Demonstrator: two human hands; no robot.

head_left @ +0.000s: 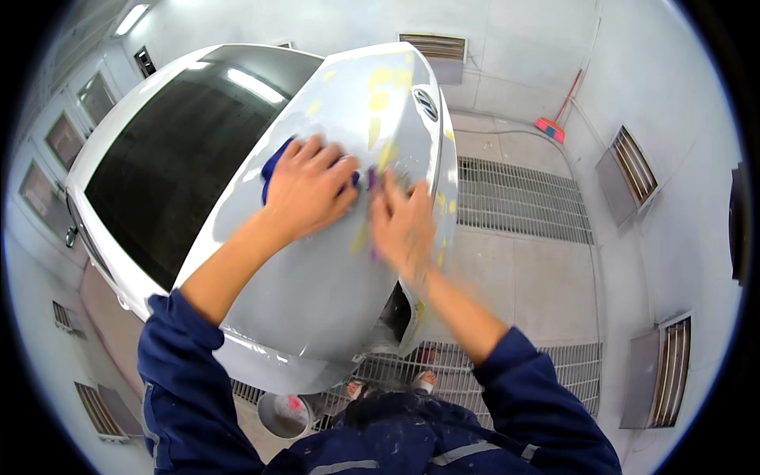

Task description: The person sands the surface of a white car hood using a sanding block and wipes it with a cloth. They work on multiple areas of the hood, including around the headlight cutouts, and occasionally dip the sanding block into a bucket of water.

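Observation:
A white car's end panel [317,285], grey with yellow patches and wet-looking, lies under both my hands. My left hand [310,186] presses a dark blue cloth [273,168] onto it, fingers curled over the cloth. Close by on the right, my right hand [405,226] grips a thin purple piece [374,180], perhaps a sanding pad, against the panel. Motion smears that hand, and its fingers cover most of the purple piece. A round emblem [426,104] sits farther up on the panel's edge.
Behind the panel is the car's dark window [182,150]. A bucket [283,417] with something pink inside stands by my feet. Floor gratings [522,198] run along the right side. A red-handled broom [552,127] leans at the far right wall.

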